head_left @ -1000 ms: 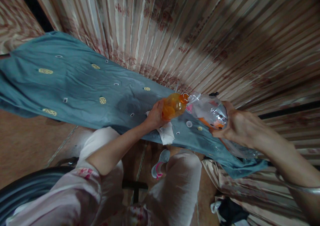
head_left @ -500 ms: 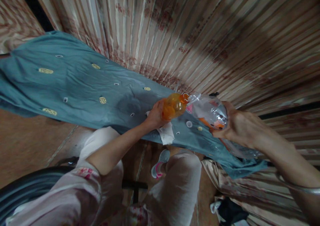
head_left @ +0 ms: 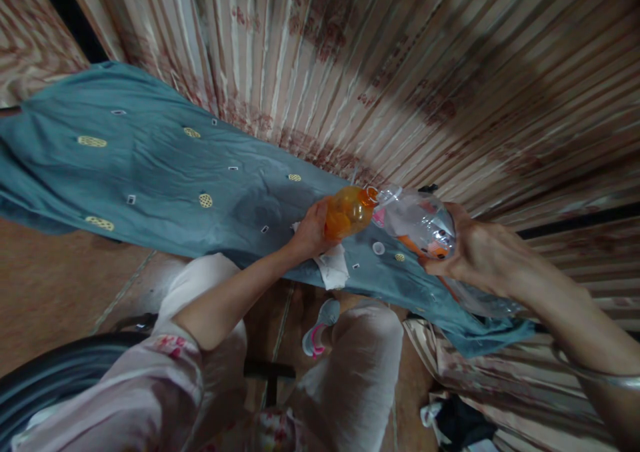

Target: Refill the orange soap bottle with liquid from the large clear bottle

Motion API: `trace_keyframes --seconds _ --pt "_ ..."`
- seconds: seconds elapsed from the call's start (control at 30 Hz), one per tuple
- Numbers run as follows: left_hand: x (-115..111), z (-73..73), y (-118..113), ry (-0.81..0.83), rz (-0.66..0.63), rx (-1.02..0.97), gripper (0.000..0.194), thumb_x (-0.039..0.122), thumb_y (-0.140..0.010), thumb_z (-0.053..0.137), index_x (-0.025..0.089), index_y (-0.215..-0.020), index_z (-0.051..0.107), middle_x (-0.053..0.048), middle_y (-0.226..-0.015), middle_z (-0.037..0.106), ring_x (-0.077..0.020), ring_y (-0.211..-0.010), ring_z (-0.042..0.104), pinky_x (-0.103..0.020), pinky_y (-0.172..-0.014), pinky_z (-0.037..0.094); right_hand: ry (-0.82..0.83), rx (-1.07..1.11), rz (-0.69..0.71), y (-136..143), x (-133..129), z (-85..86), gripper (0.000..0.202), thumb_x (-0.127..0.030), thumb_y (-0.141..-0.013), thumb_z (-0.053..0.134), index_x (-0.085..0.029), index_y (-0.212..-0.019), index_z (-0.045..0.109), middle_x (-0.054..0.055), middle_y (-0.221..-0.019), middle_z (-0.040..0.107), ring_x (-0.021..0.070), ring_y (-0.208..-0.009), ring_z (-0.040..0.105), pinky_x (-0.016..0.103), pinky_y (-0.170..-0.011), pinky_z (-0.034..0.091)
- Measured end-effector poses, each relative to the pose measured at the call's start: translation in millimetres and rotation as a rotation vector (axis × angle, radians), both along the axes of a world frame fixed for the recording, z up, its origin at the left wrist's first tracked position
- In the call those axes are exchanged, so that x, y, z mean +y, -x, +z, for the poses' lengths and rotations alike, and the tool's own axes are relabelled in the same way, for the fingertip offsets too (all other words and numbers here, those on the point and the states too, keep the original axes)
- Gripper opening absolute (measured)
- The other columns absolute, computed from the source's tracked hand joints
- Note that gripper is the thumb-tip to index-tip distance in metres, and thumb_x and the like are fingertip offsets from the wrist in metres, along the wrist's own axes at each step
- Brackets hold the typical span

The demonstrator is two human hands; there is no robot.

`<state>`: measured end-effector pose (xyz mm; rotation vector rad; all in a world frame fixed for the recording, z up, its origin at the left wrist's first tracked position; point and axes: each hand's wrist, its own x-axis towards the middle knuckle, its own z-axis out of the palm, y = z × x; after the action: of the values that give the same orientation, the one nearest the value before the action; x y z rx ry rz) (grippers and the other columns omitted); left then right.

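Small orange bottle, neck toward clear bottle, long axes slanting oppositely, left hand and right hand wrapped round them respectively, cloth's near edge below.

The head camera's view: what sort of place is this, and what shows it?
Probably a room in a home: a flower-patterned curtain, a printed blue-green cloth and a tiled floor suggest it.

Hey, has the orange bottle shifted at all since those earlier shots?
No, the orange bottle looks unmoved, judged against the printed pineapples on the blue-green cloth.
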<state>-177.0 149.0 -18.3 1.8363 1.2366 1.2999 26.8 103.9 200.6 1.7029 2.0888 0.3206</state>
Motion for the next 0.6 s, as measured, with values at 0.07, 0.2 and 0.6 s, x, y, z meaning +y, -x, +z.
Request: trace_keyframes --seconds 0.07,0.2,0.6 --pt "-0.3 -0.4 0.0 0.011 0.002 0.0 0.083 0.02 -0.06 0.076 0.015 -0.133 0.038 -0.017 -0.131 0.053 -0.0354 -0.125 0.049 -0.053 -0.106 0.041 -0.004 0.006 0.001 -0.9 0.1 -0.4 0.077 -0.056 -0.071 0.055 -0.012 -0.131 0.036 0.008 -0.067 0.066 0.0324 -0.067 0.068 0.031 -0.054 0.042" --pt "0.7 -4.2 -0.3 -0.001 -0.007 -0.005 0.088 0.019 -0.058 0.077 0.014 -0.135 0.035 -0.018 -0.134 0.05 -0.036 -0.128 0.047 -0.053 -0.107 0.04 0.006 -0.004 -0.003 -1.0 0.0 -0.7 0.074 -0.056 -0.071 0.056 -0.011 -0.127 0.04 0.009 -0.07 0.067 0.0328 -0.071 0.069 0.031 -0.056 0.043" --pt "1.1 -0.4 0.3 -0.002 -0.022 -0.029 0.082 0.021 -0.06 0.076 0.013 -0.133 0.039 -0.018 -0.132 0.052 -0.0363 -0.127 0.047 -0.054 -0.108 0.039 0.028 0.022 -0.028 -2.9 1.3 -0.1 0.069 -0.056 -0.07 0.056 -0.014 -0.123 0.041 0.005 -0.065 0.063 0.0316 -0.068 0.067 0.03 -0.054 0.041"
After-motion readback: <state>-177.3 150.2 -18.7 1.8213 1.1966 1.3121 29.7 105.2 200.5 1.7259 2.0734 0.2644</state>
